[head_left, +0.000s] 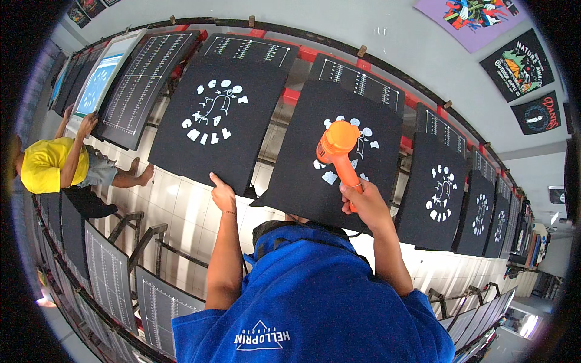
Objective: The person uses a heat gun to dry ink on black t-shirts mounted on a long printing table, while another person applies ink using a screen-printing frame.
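Note:
My right hand (367,204) is wrapped around the handle of an orange hair dryer (340,138). The dryer is above a black fabric piece (287,160) with a white print, and its body covers part of that print. To the left, a second black fabric piece (175,130) with a similar white print lies on a board. My left hand (223,195) is at the lower edge of this piece, one finger stretched out against it; whether the hand grips the cloth is unclear. Both pieces lie on sloping boards marked with white rulers.
More printed black pieces (440,193) lie along the row to the right. At the left, a person in a yellow shirt (48,166) handles a framed screen (100,81). Behind me runs another rack of ruled boards (166,308). Printed samples (517,65) hang on the wall.

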Available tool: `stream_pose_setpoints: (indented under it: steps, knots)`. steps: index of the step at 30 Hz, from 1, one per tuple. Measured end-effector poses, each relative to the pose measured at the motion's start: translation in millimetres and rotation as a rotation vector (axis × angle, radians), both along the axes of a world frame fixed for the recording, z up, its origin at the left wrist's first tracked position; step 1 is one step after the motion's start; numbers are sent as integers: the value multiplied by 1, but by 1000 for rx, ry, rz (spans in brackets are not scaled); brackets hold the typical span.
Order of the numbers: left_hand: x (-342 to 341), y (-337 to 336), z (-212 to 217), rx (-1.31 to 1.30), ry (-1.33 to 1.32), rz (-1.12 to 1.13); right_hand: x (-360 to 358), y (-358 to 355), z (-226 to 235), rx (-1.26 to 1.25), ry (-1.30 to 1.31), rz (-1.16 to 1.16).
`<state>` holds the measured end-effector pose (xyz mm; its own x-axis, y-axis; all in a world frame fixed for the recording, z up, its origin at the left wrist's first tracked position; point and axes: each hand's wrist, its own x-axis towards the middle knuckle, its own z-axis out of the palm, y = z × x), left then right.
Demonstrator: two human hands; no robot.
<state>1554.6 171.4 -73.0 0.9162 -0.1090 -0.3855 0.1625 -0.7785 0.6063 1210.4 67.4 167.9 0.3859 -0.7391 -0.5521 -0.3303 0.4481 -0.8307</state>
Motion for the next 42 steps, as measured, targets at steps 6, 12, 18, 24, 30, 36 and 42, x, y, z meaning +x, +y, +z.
stream_pose_setpoints:
  steps: [6, 12, 18, 24, 30, 36, 42]
  knots:
    - [0, 2, 2, -8, 0, -8, -9, 3, 8, 41, -3, -43]
    - [-6, 0, 20, 9, 19, -13, -29, 14, 17, 71, -36, -41]
    - [-8, -1, 23, -45, 38, 3, -35, 21, 17, 76, -47, -59]
    - [-7, -1, 20, -53, 77, 25, -37, 23, 15, 71, -32, -45]
    - [-1, 1, 14, -71, 126, 19, -44, 29, 9, 41, -53, -50]
    - [-7, -1, 21, -115, 123, 47, -46, 36, 14, 34, -65, -117]
    - [-9, -1, 26, -125, 126, 29, -49, 42, 15, -3, 6, -134]
